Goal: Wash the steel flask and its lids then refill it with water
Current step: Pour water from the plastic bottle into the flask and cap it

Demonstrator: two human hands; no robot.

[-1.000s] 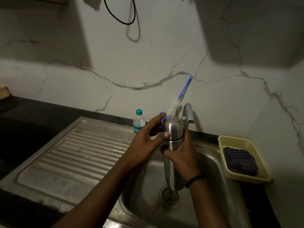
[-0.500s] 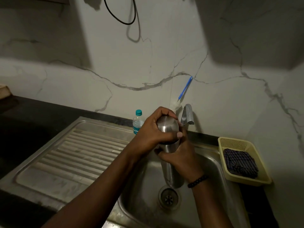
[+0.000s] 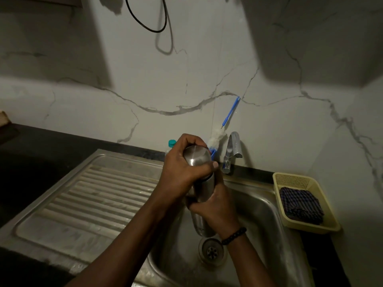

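Note:
A steel flask (image 3: 204, 185) stands upright over the sink basin (image 3: 267, 206), its domed steel lid (image 3: 195, 159) on top. My left hand (image 3: 182, 170) grips the lid from the left, fingers curled over its far side and thumb across the front. My right hand (image 3: 215, 206) wraps around the flask's body lower down, hiding its middle. The flask's bottom end shows below my right hand, just above the drain (image 3: 211, 250). The tap (image 3: 233, 151) stands behind the flask; no water is visible.
A blue-handled bottle brush (image 3: 227, 121) leans on the wall behind the flask. A small plastic bottle with a teal cap (image 3: 171, 143) peeks out behind my left hand. A yellow basket (image 3: 290, 179) holding a checked cloth (image 3: 300, 203) sits right of the sink. The ribbed drainboard (image 3: 93, 195) lies left.
My left hand has closed from a loose touch beside the lid to a full grip over it. The flask has stayed in place in my right hand.

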